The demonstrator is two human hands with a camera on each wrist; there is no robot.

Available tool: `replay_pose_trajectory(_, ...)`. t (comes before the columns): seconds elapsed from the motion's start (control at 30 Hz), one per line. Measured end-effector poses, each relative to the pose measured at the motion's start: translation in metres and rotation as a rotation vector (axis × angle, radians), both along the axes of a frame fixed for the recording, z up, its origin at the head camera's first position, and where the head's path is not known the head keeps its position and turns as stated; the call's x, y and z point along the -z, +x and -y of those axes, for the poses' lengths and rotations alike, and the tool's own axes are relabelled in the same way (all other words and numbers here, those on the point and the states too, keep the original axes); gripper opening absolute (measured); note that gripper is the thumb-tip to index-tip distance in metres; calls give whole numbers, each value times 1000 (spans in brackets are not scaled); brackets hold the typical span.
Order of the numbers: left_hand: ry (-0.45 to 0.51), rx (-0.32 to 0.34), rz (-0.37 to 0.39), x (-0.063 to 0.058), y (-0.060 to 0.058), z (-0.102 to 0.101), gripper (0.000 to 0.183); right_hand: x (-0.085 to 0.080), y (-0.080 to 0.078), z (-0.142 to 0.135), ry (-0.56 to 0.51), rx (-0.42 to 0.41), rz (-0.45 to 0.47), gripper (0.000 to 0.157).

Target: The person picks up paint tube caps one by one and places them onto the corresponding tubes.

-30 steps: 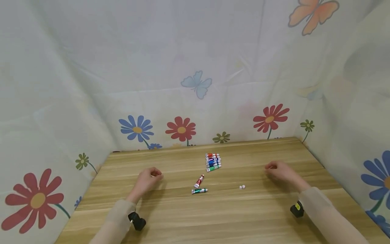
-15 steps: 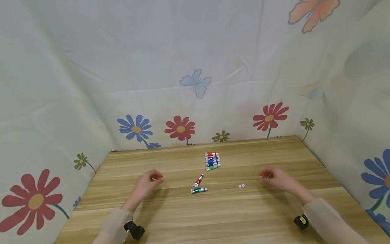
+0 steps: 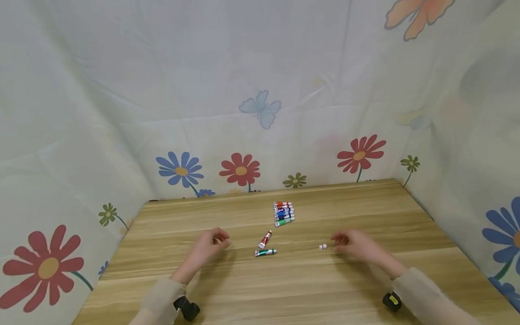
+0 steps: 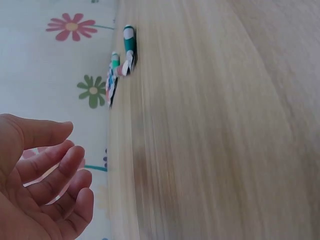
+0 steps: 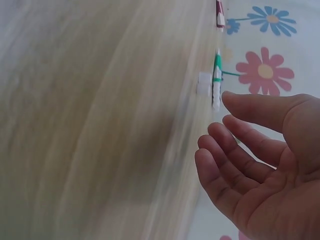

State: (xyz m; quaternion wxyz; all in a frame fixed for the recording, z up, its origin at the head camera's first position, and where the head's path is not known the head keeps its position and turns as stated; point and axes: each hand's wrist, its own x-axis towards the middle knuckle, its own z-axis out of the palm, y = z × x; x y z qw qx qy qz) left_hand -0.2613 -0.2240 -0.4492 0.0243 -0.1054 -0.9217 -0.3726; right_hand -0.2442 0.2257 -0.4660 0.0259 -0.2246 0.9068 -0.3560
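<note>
My left hand (image 3: 209, 246) hovers over the table, left of the loose paint tubes, its fingers loosely curled around nothing. My right hand (image 3: 355, 244) hangs just right of two small white caps (image 3: 322, 247), also holding nothing. A red paint tube (image 3: 265, 239) lies slanted, and below it a dark green paint tube (image 3: 266, 253) lies sideways. Behind them, several paint tubes (image 3: 284, 213) sit side by side in a stack-like row, a light green one (image 3: 285, 221) nearest. In the right wrist view the caps (image 5: 204, 83) appear beyond the relaxed fingertips (image 5: 206, 165).
The wood-grain table (image 3: 284, 289) reaches back to a pale curtain (image 3: 195, 81) printed with flowers and butterflies, which also hangs at both sides. A small black camera (image 3: 188, 308) is strapped at the left wrist, another black camera (image 3: 392, 301) at the right.
My right hand has moved left, close to the white caps. My left hand has shifted a little right, toward the loose tubes. The tubes and caps stay where they were.
</note>
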Motion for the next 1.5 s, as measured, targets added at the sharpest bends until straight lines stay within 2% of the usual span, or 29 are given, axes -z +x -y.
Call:
replay_pose_trajectory(0.23,-35,91,-34,3,1,-21,10,6,-1,10,-17,-24,2,24)
replay_pose_trajectory(0.43,-139,158,-76,6,3,-36,14,11,-2,15,-30,-36,9,23)
replay_pose_trajectory(0.73,-204,262,-34,8,-2,-53,22,12,-3,21,-27,-49,-18,22)
replay_pose_trajectory(0.93,-246,296,-17,11,-4,-62,22,12,-3,23,-14,-55,-16,21)
replay_pose_trajectory(1.1,-275,333,-40,15,-6,-69,23,12,-3,24,-7,-51,-5,21)
replay_pose_trajectory(1.27,-295,365,-77,22,-11,-74,23,14,-4,24,2,-51,-39,20)
replay_pose_trajectory(1.5,-311,397,-91,30,-16,-79,18,12,-5,25,21,-40,-43,16)
